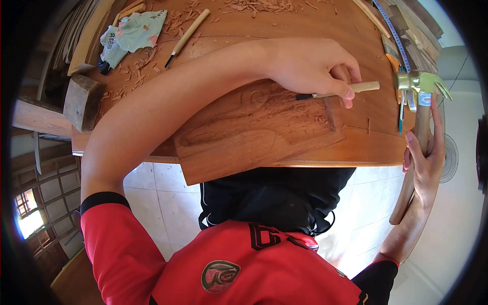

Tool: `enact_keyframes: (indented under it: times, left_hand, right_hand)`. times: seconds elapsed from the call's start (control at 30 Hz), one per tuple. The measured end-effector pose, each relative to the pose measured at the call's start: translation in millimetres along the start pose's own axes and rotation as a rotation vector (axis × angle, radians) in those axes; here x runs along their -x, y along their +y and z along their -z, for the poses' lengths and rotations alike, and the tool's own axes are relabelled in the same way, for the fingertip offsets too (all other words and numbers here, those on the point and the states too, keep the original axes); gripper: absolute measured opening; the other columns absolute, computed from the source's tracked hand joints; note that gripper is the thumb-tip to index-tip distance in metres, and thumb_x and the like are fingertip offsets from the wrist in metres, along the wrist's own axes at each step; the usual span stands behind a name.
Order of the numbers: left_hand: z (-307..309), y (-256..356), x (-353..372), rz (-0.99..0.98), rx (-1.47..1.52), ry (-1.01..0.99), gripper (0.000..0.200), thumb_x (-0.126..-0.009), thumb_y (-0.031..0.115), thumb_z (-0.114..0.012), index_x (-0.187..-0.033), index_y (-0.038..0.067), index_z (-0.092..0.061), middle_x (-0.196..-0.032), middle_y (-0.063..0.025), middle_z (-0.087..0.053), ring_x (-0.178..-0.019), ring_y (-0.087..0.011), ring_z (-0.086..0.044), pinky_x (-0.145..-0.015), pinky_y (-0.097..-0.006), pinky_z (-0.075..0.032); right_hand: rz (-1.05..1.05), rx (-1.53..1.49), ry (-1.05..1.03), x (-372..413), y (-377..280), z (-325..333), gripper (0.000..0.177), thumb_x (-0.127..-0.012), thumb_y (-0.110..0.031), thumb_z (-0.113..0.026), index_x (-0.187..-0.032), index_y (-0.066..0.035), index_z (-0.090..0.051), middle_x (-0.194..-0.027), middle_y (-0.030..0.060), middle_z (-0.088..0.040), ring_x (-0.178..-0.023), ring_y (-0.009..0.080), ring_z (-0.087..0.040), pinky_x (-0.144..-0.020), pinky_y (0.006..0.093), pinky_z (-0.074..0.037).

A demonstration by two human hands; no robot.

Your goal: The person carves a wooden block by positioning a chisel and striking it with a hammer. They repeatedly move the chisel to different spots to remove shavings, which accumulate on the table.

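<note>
My left hand (320, 71) is closed around the pale wooden handle of a carving chisel (367, 86), held over the board with its dark blade pointing left. Beneath it lies a reddish-brown wooden board (229, 152) with carved curls and a rough hollowed area; its near corner juts past the table edge. On the right, my right hand (427, 157) grips a claw hammer (422, 114) by its wooden handle, the brass-coloured head raised at the top. The hammer head is apart from the chisel's handle end.
A second chisel (188, 38) lies on the wooden table (284, 28) among wood shavings (140, 73). A printed cloth (134, 33) and a wood block (84, 101) sit at the left. Along the right edge are a blue measuring tape (391, 28), other tools and planks (414, 38).
</note>
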State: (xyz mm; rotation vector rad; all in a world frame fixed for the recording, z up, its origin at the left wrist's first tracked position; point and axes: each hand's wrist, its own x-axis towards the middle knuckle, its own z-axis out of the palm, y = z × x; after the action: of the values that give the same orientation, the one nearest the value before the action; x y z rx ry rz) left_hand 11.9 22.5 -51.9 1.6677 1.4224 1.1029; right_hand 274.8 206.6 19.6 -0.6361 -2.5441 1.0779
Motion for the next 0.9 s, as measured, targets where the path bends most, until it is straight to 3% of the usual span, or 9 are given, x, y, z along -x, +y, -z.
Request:
enact_keyframes:
  times: [0.13,0.43,0.73,0.9]
  left_hand:
    - [5.2,7.6,1.8,0.021,-0.039,-0.068,0.039,-0.102,0.027,-0.065,-0.127,-0.004,-0.062,-0.11,-0.0093,-0.079,-0.088,-0.0111,-0.067,-0.078,-0.0276,-0.051]
    - [5.6,6.5,-0.8,0.063,0.196,-0.036,0.036,-0.103,0.026,-0.066,-0.126,-0.001,-0.061,-0.112,-0.0096,-0.079,-0.09,-0.0086,-0.064,-0.08,-0.0252,-0.049]
    - [1.6,-0.5,-1.1,0.002,0.205,-0.031,0.039,-0.103,0.027,-0.065,-0.129,-0.002,-0.058,-0.111,-0.0096,-0.079,-0.083,-0.0067,-0.062,-0.072,-0.0251,-0.049]
    - [2.9,5.2,0.7,0.017,0.041,-0.062,0.04,-0.103,0.027,-0.064,-0.128,-0.004,-0.059,-0.108,-0.0094,-0.079,-0.076,-0.0071,-0.062,-0.062,-0.0249,-0.047]
  right_hand:
    - [-0.028,0.004,-0.046,9.5,-3.9,-7.2,0.073,-0.094,-0.001,-0.066,-0.161,-0.01,-0.036,-0.094,0.0071,-0.07,-0.048,0.0035,-0.053,-0.041,0.019,-0.044]
    - [0.045,0.026,-0.01,5.1,3.7,11.3,0.075,-0.095,-0.002,-0.066,-0.162,-0.007,-0.031,-0.08,0.0033,-0.067,-0.046,0.0035,-0.052,-0.041,0.0194,-0.043]
    - [0.009,0.021,-0.029,2.0,4.0,3.1,0.075,-0.095,-0.001,-0.067,-0.161,-0.008,-0.033,-0.088,0.0045,-0.069,-0.047,0.0027,-0.053,-0.041,0.0187,-0.043]
    - [0.035,0.073,-0.067,3.9,5.6,-2.7,0.074,-0.1,-0.01,-0.064,-0.164,-0.01,-0.027,-0.079,0.002,-0.067,-0.045,0.0036,-0.054,-0.04,0.0183,-0.045]
